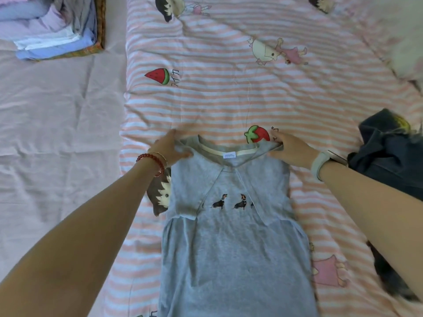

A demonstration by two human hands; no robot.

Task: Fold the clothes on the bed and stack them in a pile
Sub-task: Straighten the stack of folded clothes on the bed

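A grey T-shirt (231, 243) with small dachshund prints lies flat on the pink striped quilt (229, 92), collar away from me. Both short sleeves are folded inward over its chest. My left hand (170, 148), with a red bead bracelet on the wrist, pinches the left shoulder corner beside the collar. At the other shoulder corner my right hand (291, 149), with a pale band on the wrist, grips the fabric. A pile of folded clothes (49, 30) in lilac, white and blue sits at the far left.
A crumpled dark navy garment (389, 154) lies at the right edge beside my right forearm. A plain pink sheet (57, 124) covers the bed to the left of the quilt. Something white and blurred (406, 58) sits at the far right.
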